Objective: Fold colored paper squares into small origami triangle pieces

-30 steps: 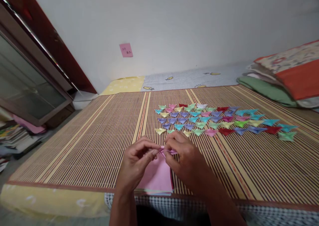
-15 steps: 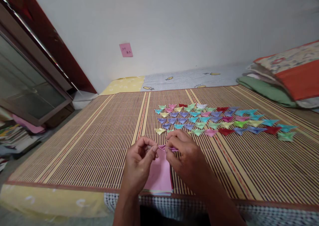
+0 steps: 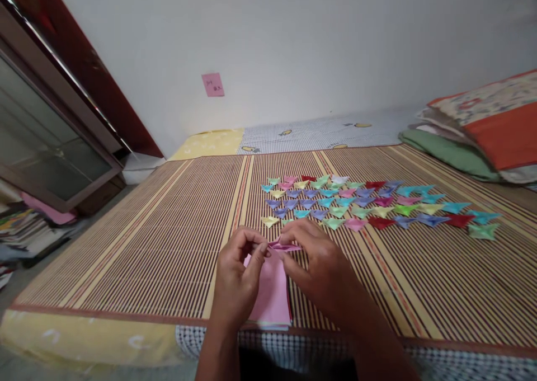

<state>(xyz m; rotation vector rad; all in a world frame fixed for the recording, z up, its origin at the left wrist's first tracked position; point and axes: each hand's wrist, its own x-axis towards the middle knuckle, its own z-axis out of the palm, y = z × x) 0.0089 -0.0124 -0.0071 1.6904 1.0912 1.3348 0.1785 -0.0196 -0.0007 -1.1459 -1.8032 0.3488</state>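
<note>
A small pink folded paper point(image 3: 288, 247), narrow and pointed, is held up over a stack of square paper sheets point(image 3: 272, 297) with a pink one on top. My left hand point(image 3: 237, 274) pinches its left end between thumb and forefinger. On the other side is my right hand point(image 3: 325, 258), its thumb and fingers spread apart around the paper. A right fingertip is at the paper's upper edge; whether it presses there I cannot tell. Beyond my hands, rows of folded paper cranes point(image 3: 334, 223) in many colours lie on the striped mat.
The striped bamboo mat point(image 3: 138, 235) covers the bed, with patterned bedding point(image 3: 302, 132) showing behind it. Folded bedding and a pillow point(image 3: 499, 129) are piled at the right. A pink note point(image 3: 213, 84) is on the wall. A glass-fronted cabinet point(image 3: 50, 135) stands left.
My right thumb and fingers have spread apart, showing more of the folded paper. My left hand has shifted slightly to the right, still pinching it. The cranes have stayed in place.
</note>
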